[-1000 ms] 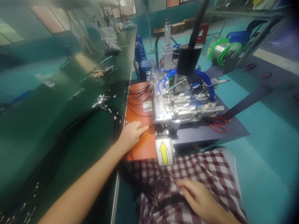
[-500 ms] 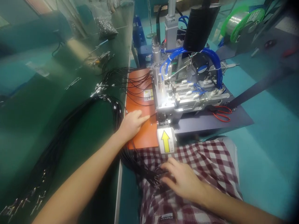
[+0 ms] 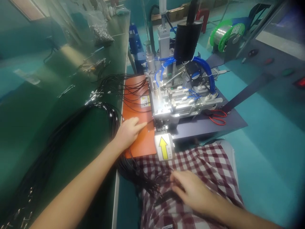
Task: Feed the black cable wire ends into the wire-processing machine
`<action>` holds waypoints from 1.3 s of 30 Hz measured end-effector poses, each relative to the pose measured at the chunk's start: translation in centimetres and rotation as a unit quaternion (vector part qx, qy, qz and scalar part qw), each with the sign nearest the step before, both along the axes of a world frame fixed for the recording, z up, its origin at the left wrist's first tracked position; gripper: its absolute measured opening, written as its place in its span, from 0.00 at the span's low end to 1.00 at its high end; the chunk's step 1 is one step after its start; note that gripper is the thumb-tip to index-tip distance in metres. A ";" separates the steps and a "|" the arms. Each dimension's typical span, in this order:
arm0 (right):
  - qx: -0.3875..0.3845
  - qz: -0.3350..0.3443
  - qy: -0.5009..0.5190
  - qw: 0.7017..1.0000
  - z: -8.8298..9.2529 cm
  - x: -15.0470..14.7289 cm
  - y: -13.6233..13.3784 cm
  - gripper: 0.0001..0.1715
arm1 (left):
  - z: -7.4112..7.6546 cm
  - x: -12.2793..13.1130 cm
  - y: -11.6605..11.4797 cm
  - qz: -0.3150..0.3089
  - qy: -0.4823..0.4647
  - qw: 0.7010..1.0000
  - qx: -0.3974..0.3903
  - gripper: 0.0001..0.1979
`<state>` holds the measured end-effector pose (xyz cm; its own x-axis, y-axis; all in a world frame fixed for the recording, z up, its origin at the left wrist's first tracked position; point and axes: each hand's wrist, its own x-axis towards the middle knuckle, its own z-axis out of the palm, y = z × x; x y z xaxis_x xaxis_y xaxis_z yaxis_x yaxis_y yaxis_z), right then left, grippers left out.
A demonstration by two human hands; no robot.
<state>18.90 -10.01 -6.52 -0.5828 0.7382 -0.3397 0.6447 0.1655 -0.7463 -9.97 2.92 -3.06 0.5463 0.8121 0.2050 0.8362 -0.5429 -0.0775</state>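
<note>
My left hand (image 3: 127, 132) rests on the orange plate (image 3: 140, 141), fingers together, pinching a thin black wire (image 3: 149, 121) that leads into the front of the metal machine (image 3: 171, 105). My right hand (image 3: 193, 190) lies on my checked lap (image 3: 207, 162), fingers curled at the ends of a bundle of black wires (image 3: 143, 183) that hangs off the bench edge. A white block with a yellow arrow label (image 3: 163, 148) sits between the two hands.
A thick bundle of black cables (image 3: 71, 127) runs across the green bench (image 3: 47, 105) at left. Blue hoses (image 3: 205, 71) loop over the machine; red scissors (image 3: 218, 117) lie on its dark base. A green spool (image 3: 225, 33) stands behind. Small tools (image 3: 94, 66) lie farther up the bench.
My right hand slid over the lap, first toward the wire ends near the arrow block, now a little lower on them. My left hand stayed on the orange plate.
</note>
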 end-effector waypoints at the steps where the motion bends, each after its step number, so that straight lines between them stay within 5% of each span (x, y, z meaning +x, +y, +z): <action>1: -0.014 -0.010 0.009 1.000 -0.1 0.3 0.0 0.10 | 0.0 0.0 0.0 0.000 -0.001 1.000 -0.002 0.18; 8: -0.225 -0.082 0.157 0.958 -0.5 2.0 0.0 0.17 | -0.2 0.0 0.1 0.010 -0.014 1.000 -0.010 0.17; 17: -0.342 -0.112 0.282 0.889 -0.2 1.8 0.4 0.18 | -0.3 0.0 0.3 0.000 -0.031 0.999 -0.006 0.18; 22: -0.334 -0.083 0.289 0.893 0.6 2.5 0.5 0.22 | -0.3 0.1 0.2 0.001 -0.041 0.999 -0.002 0.18; 26: -0.359 -0.073 0.256 0.895 1.1 1.6 0.7 0.12 | -0.3 0.1 0.2 0.004 -0.038 0.999 -0.008 0.18; 31: -0.343 -0.013 0.173 0.923 0.4 -2.6 0.8 0.27 | -0.2 0.3 0.0 0.015 -0.037 0.999 -0.013 0.19; 36: -0.126 0.002 0.131 0.983 0.0 -4.3 0.0 0.02 | -0.3 0.5 -0.1 0.020 -0.043 0.999 -0.016 0.19; 39: -0.198 -0.038 0.144 0.969 -1.0 -4.3 -0.4 0.20 | -0.4 0.5 -0.2 0.022 -0.048 0.998 -0.018 0.19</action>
